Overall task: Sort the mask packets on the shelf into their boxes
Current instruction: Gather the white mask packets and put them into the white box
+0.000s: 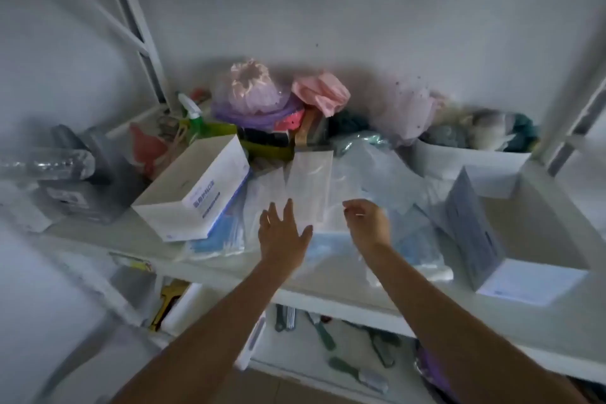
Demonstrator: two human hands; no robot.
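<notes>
Several clear mask packets (310, 180) lie spread over the middle of the white shelf (328, 297), some showing blue masks (216, 233). A closed white mask box with blue print (193, 188) lies tilted on the left part of the pile. An open white mask box (537, 239) stands at the right with its lid raised. My left hand (282, 233) hovers over the packets with fingers spread and straight. My right hand (367, 223) is beside it, fingers loosely curled above a packet; whether it pinches one is blurred.
Behind the packets stand a green spray bottle (191, 118), pink and purple bags (255, 92) and a white bin of soft items (472, 154). A clear bottle (42, 164) lies at the far left. Combs and tools lie on the lower shelf (328, 338).
</notes>
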